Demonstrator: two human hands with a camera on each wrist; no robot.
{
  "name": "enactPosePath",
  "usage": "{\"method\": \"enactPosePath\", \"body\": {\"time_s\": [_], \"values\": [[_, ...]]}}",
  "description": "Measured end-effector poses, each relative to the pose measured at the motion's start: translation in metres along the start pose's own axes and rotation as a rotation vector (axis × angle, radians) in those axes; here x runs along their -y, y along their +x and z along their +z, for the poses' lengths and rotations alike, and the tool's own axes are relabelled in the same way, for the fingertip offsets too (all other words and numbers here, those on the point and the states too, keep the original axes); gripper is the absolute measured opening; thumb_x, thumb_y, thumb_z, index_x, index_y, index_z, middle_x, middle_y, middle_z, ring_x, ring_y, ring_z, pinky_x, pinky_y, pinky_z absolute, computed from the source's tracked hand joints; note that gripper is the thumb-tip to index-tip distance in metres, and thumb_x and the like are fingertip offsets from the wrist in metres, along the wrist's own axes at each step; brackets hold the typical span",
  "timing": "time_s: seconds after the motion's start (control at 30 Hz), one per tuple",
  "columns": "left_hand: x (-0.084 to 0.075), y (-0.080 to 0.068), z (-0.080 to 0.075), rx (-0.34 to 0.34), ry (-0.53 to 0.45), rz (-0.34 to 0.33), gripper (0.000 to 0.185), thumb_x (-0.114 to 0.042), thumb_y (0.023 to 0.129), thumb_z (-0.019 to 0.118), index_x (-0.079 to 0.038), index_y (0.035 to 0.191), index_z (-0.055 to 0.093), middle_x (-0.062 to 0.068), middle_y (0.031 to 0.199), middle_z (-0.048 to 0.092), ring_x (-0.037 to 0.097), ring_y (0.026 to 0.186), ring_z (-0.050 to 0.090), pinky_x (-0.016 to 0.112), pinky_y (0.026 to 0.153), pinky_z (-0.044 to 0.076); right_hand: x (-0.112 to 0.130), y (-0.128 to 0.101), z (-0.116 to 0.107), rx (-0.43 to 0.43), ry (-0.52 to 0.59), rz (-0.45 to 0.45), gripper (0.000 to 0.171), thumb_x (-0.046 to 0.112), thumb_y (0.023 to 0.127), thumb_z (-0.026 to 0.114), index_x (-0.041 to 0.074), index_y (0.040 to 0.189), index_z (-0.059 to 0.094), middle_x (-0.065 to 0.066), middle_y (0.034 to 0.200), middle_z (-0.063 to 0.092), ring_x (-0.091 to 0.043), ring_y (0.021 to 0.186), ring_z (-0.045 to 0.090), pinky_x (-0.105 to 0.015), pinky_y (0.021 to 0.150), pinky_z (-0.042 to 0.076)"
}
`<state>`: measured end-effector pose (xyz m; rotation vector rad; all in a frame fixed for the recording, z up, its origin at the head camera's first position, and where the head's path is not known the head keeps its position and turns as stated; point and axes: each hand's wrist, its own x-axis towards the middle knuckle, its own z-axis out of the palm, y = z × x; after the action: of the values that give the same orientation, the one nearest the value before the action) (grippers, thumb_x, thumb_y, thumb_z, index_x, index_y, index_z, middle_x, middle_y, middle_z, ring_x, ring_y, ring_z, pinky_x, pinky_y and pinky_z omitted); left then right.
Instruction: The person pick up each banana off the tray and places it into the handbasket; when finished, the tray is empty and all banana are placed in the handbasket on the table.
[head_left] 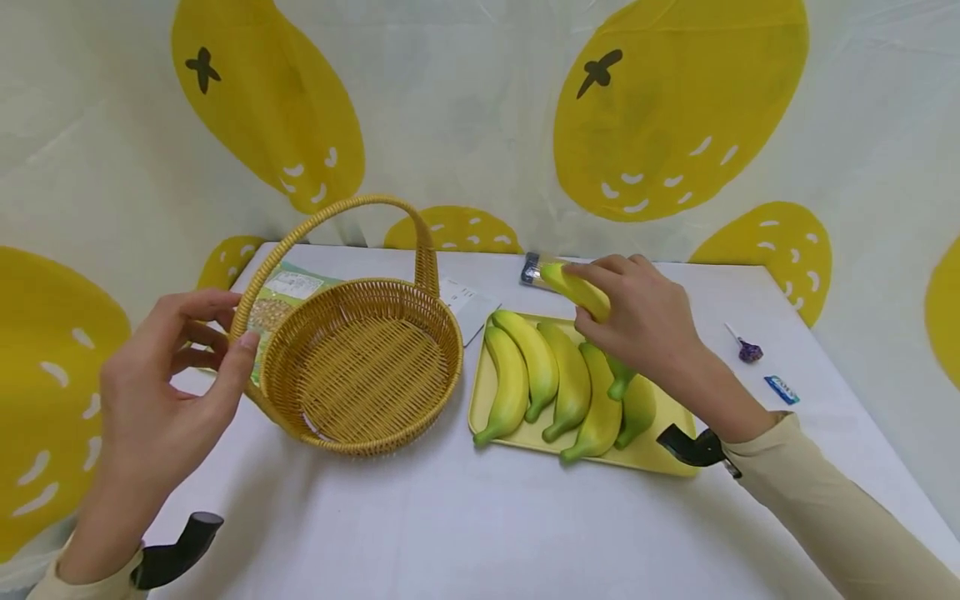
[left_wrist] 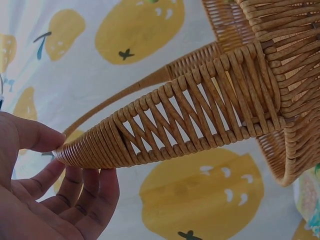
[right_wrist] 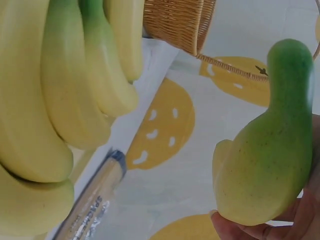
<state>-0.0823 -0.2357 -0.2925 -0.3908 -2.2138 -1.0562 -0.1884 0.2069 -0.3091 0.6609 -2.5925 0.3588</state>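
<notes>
My left hand (head_left: 165, 375) holds the tall handle (left_wrist: 165, 120) of a round wicker basket (head_left: 367, 379), thumb on one side and fingers on the other. The basket's inside is bare, and its opening faces me. To the right, my right hand (head_left: 637, 312) grips a banana (head_left: 576, 292) above a pale yellow tray (head_left: 671, 450). The banana's green stem end (right_wrist: 290, 75) points toward the right wrist camera, and part of its middle is hidden by the hand. Several yellow bananas with green ends (head_left: 506, 387) lie side by side on the tray.
Behind the tray lies a spaghetti packet (head_left: 530, 268). A green packet (head_left: 281, 304) and a pale grey packet (head_left: 468, 308) lie behind the basket. Right of the tray are a purple-wrapped lollipop (head_left: 750, 351) and a small blue-wrapped candy (head_left: 782, 389). A fruit-print cloth (head_left: 457, 125) hangs at the back.
</notes>
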Motion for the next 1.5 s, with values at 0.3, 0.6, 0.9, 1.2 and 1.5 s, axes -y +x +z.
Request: {"method": "enactPosePath", "body": {"time_s": [0.3, 0.6, 0.9, 1.2, 1.5], "values": [[-0.003, 0.0, 0.0, -0.02, -0.002, 0.002, 0.041, 0.01, 0.087, 0.074, 0.003, 0.128, 0.07, 0.002, 0.104, 0.064, 0.007, 0.081, 0.06, 0.008, 0.076, 0.051, 0.014, 0.013, 0.008, 0.024, 0.051, -0.04, 0.047, 0.014, 0.088, 0.075, 0.015, 0.134, 0.074, -0.013, 0.116, 0.071, -0.037, 0.104, 0.062, -0.04, 0.045, 0.048], [0.001, 0.006, 0.0, -0.003, 0.003, 0.018, 0.039, 0.006, 0.089, 0.073, 0.005, 0.128, 0.068, 0.004, 0.104, 0.064, 0.007, 0.08, 0.061, 0.009, 0.075, 0.052, 0.028, 0.03, 0.012, 0.045, 0.045, -0.079, 0.047, 0.016, 0.089, 0.076, 0.015, 0.136, 0.073, -0.013, 0.12, 0.071, -0.037, 0.106, 0.061, -0.041, 0.047, 0.05], [0.001, 0.003, 0.001, -0.004, -0.015, 0.014, 0.04, 0.006, 0.089, 0.073, 0.006, 0.129, 0.068, 0.006, 0.102, 0.064, 0.008, 0.079, 0.061, 0.009, 0.073, 0.052, 0.045, 0.041, 0.02, 0.084, 0.024, -0.139, 0.045, 0.015, 0.09, 0.075, 0.016, 0.135, 0.074, -0.012, 0.123, 0.07, -0.036, 0.103, 0.06, -0.04, 0.043, 0.046], [0.002, 0.0, 0.002, -0.015, -0.024, -0.003, 0.044, 0.009, 0.088, 0.074, 0.003, 0.131, 0.066, 0.004, 0.103, 0.064, 0.008, 0.079, 0.061, 0.009, 0.074, 0.052, 0.065, 0.057, 0.023, 0.086, 0.003, -0.206, 0.048, 0.013, 0.088, 0.074, 0.018, 0.136, 0.073, -0.009, 0.123, 0.07, -0.036, 0.103, 0.061, -0.041, 0.046, 0.048], [0.003, 0.0, 0.003, -0.025, -0.013, -0.002, 0.044, 0.012, 0.086, 0.075, 0.003, 0.129, 0.068, 0.003, 0.103, 0.064, 0.006, 0.081, 0.06, 0.008, 0.076, 0.051, 0.078, 0.065, 0.029, 0.072, 0.008, -0.266, 0.048, 0.01, 0.086, 0.071, 0.017, 0.133, 0.075, -0.01, 0.116, 0.071, -0.034, 0.093, 0.06, -0.037, 0.046, 0.044]]}}
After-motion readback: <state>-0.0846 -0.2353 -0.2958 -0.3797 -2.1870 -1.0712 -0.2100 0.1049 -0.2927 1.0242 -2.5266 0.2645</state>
